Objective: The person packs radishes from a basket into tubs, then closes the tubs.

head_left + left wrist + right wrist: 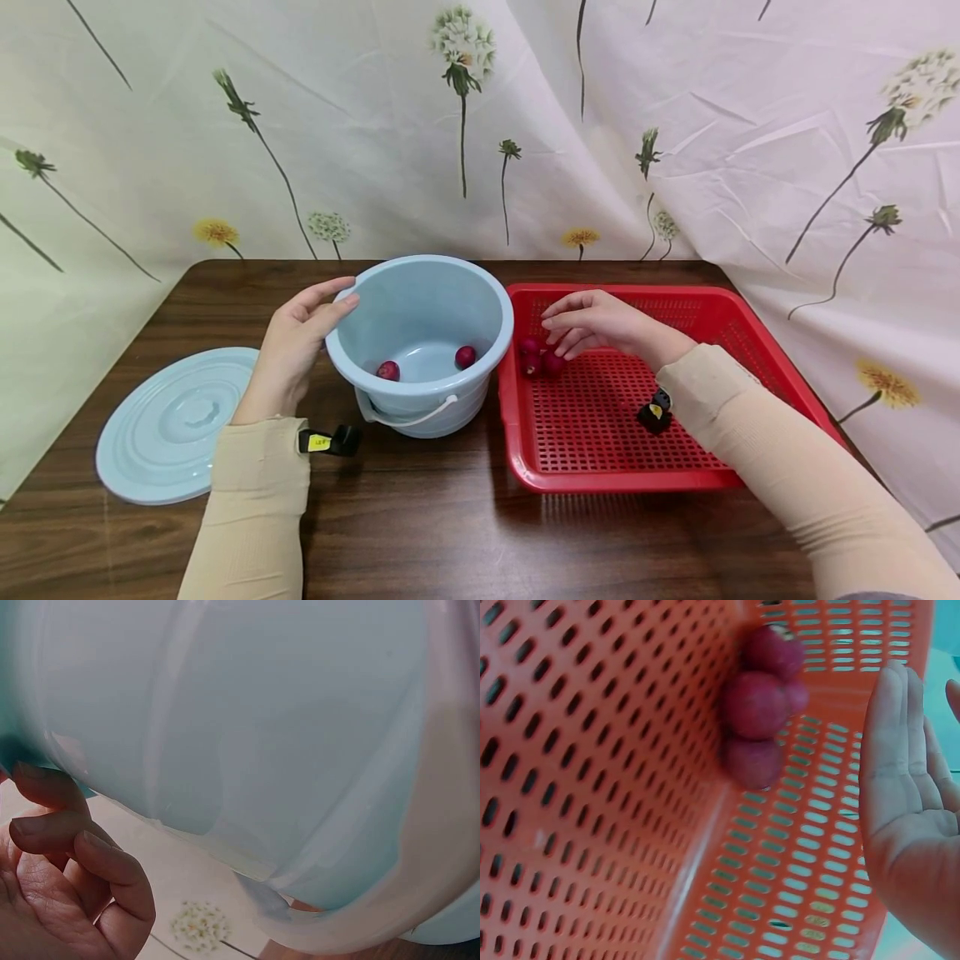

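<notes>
Blue bucket (438, 304): Two radishes (465, 357) lay inside.
Red basket (622, 482): At least three radishes (755, 705) were left, clustered.
Left hand (288, 350): Pinched the bucket's rim.
Right hand (607, 323): Hung empty near those, fingers loosely extended.

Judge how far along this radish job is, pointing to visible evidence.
Apparently done: two radishes sit in the bucket, and the lid is off. In hand: the left hand holds the bucket's rim; the right hand, empty, is over the red basket. Probably left: moving at least four more radishes clustered by the basket's wall, then perhaps fitting the lid.
</notes>
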A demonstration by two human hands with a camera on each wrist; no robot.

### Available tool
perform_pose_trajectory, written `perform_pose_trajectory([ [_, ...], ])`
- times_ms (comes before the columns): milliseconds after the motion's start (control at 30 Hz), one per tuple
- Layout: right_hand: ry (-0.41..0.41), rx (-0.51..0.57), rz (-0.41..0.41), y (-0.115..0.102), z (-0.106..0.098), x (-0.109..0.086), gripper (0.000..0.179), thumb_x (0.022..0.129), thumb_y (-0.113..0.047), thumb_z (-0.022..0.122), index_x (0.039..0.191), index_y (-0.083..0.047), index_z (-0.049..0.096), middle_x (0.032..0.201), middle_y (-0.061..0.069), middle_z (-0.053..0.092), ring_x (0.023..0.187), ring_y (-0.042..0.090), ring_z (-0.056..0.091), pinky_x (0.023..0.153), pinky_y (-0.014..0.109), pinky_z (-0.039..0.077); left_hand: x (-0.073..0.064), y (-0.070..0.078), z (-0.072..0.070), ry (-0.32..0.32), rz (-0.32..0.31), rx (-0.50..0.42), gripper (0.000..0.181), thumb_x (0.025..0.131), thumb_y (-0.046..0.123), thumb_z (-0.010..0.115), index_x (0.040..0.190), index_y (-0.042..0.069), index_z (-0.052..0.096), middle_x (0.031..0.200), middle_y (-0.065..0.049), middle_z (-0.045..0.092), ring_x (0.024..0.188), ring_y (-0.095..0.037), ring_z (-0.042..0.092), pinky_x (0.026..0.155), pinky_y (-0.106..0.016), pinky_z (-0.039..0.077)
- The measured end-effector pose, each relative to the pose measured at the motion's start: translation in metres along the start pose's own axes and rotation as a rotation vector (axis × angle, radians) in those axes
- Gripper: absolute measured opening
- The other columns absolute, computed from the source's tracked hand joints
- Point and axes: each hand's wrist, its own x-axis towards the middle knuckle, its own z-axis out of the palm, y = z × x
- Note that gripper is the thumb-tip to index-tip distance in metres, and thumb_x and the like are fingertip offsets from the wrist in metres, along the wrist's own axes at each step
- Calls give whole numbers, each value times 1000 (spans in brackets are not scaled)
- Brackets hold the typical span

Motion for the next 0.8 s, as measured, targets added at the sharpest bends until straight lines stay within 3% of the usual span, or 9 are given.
perform_pose_trajectory([
  [800,-85,-71,183,21,3,5,44,100,-18,57,137,3,47,99,17,73,73,21,73,73,39,61,-1,1,0,-2,-13,-15,55,90,37,73,137,13,57,92,10,73,78,-6,67,66,-18,54],
])
